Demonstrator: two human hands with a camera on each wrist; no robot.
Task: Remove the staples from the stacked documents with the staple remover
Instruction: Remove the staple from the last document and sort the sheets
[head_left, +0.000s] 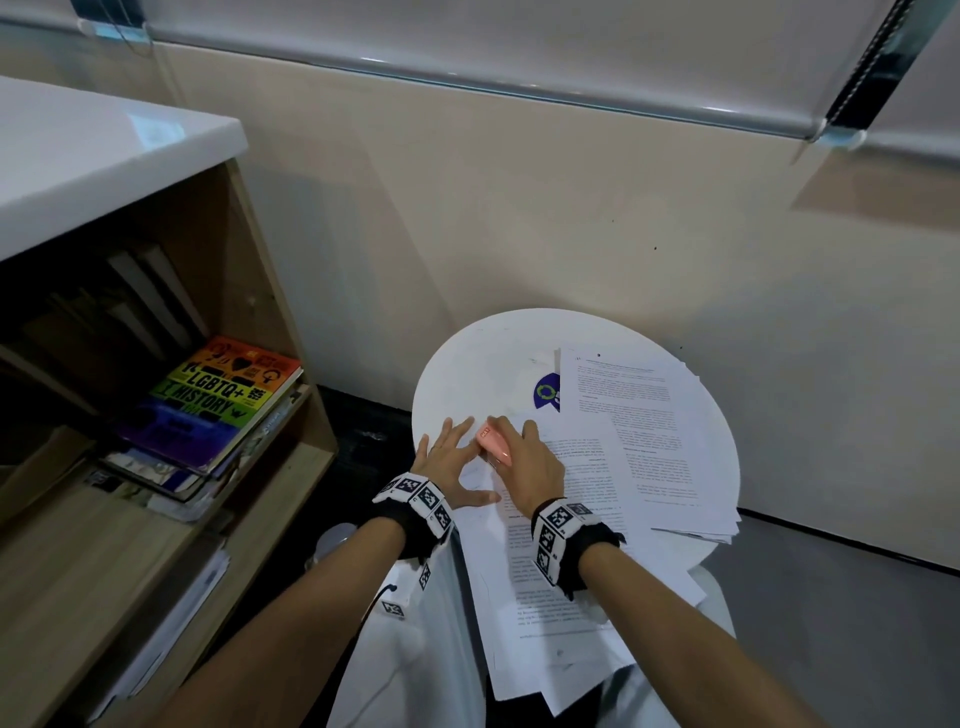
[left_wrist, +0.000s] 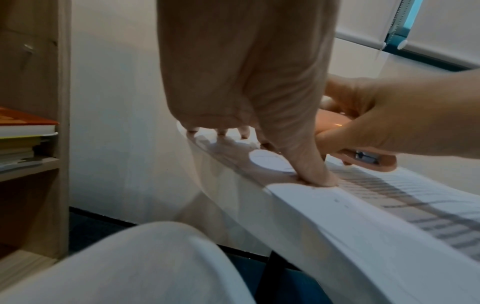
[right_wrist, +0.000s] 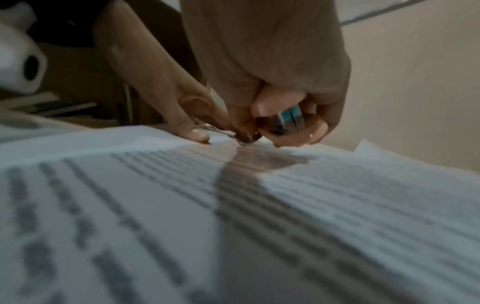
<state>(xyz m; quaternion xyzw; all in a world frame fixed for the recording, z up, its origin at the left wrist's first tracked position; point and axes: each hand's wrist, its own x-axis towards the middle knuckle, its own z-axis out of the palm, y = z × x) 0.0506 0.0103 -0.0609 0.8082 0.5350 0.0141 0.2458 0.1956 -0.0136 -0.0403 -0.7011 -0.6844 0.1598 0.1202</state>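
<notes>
The right hand (head_left: 530, 467) is curling its fingers round a smooth, rounded pink plastic staple remover (head_left: 493, 441), gripping it tight with the metal jaws pointing down at the top left corner of the nearest printed document (head_left: 561, 519). The left hand (head_left: 452, 462) is lying flat with fingers spread and straight, holding nothing; its thumb (left_wrist: 314, 172) is pressing the thin paper down just beside the tool. Whether a staple is caught in the jaws is too blurred to tell (a glint of bent metal is showing there). The sheets are overhanging the near edge of a glossy round white table (head_left: 467, 374). A second loose stack of papers (head_left: 649, 426) is lying to the right. A wooden bookshelf (head_left: 270, 312) is standing at the left.
</notes>
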